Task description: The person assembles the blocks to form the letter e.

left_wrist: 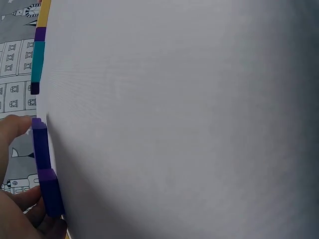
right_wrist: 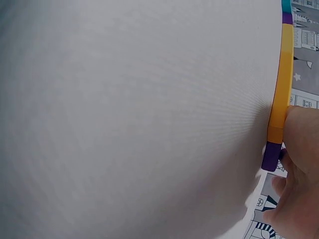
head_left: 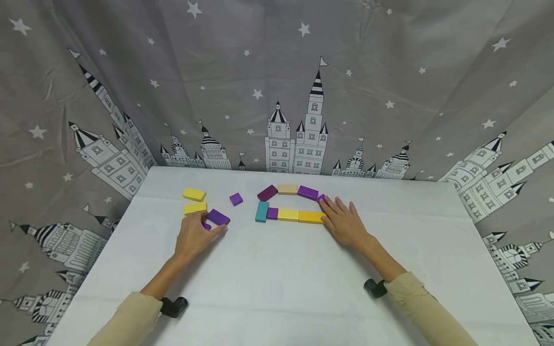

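My left hand (head_left: 193,235) is at the left group of blocks. Its bent fingers and thumb straddle a long purple block (head_left: 218,216) and a small purple block (head_left: 206,225) partly hidden under it. In the left wrist view, the thumb meets one end of the long purple block (left_wrist: 41,147), and a fingertip touches the other purple block (left_wrist: 51,194). My right hand (head_left: 345,226) lies with spread fingers at the right end of a ring of blocks. Its fingers touch a small purple block (head_left: 321,198) and an orange block (head_left: 310,217).
Two yellow blocks (head_left: 194,194) and a small purple block (head_left: 235,199) lie near the left hand. The ring also has a teal block (head_left: 261,211), a maroon block (head_left: 267,192), a beige block (head_left: 287,190) and others. A patterned curtain (head_left: 242,86) hangs behind the white table (head_left: 277,278).
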A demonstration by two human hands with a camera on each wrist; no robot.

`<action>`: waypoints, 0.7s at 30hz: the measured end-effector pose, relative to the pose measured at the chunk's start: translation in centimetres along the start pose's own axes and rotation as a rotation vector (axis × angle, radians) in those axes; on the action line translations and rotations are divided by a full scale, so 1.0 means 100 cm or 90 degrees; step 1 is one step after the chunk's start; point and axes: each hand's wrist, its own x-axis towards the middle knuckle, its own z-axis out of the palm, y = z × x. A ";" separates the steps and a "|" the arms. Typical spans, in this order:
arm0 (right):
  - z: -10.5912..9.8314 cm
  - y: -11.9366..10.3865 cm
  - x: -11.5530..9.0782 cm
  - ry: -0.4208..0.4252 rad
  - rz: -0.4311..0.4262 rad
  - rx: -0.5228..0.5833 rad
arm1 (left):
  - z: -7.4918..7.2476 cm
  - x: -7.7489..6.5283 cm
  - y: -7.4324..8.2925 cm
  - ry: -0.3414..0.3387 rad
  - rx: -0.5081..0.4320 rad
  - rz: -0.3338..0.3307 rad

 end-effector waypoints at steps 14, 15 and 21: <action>0.002 0.003 0.000 -0.002 0.002 0.006 | 0.006 0.007 0.006 0.009 0.045 0.004; 0.002 0.003 0.000 -0.003 0.002 0.006 | 0.006 0.007 0.006 0.008 0.042 0.006; 0.001 0.003 -0.001 -0.002 0.001 0.004 | 0.007 0.008 0.013 -0.007 -0.006 0.031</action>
